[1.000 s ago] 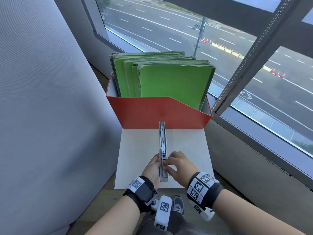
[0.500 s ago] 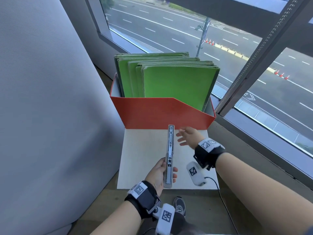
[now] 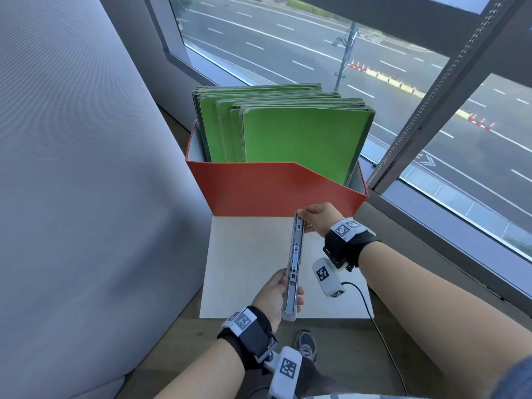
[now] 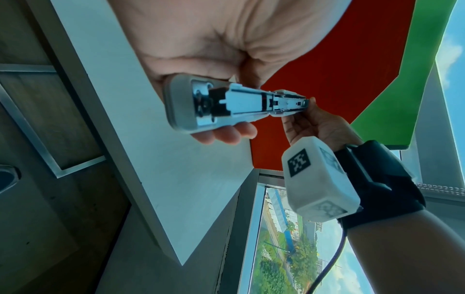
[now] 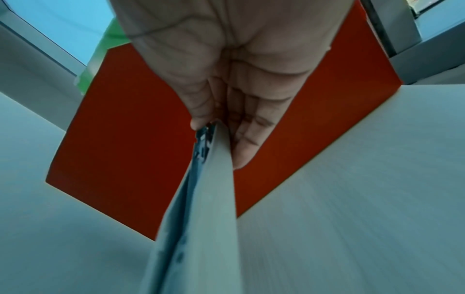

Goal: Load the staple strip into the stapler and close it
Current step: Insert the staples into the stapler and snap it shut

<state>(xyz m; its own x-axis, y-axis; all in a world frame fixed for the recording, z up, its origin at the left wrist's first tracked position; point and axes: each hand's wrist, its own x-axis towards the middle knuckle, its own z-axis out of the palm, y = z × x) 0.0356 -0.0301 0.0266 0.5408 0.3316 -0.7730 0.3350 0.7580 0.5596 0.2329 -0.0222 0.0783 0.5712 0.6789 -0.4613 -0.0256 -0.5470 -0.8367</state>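
stapler (image 3: 294,266) above board (image 3: 247,254) | box (image 3: 273,191) behind board | folders (image 3: 299,133) in box

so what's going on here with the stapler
A person is holding an opened-out stapler above a white board, in front of a red box of green folders. The left hand grips the near end. The right hand pinches the far end between thumb and fingers. The metal channel faces up; whether staples are in it cannot be told. It is not closed yet.
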